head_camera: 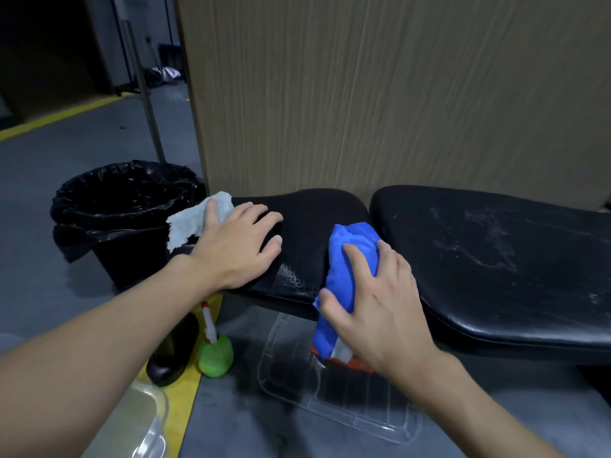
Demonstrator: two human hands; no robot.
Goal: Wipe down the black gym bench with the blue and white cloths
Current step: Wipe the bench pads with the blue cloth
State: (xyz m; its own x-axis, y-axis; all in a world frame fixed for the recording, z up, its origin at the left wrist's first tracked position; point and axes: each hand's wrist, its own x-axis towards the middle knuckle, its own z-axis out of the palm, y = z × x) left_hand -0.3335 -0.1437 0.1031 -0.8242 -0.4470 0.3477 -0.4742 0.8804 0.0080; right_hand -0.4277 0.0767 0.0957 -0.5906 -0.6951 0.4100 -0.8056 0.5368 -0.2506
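The black gym bench has a small seat pad (314, 219) on the left and a long back pad (496, 259) on the right, streaked with pale smears. My left hand (238, 246) lies flat on the seat pad's left end, its fingers spread, pinning the white cloth (195, 219) under the thumb side. The bunched blue cloth (347, 259) is gripped by my right hand (377, 305) against the seat pad's front right edge. The cloth's lower end hangs below the pad.
A black bin lined with a black bag (125, 206) stands left of the bench. Beneath it on the floor are a green spray bottle (215, 352), a clear plastic tray (330, 391) and a clear tub (139, 421). A wood-grain panel (396, 94) rises behind the bench.
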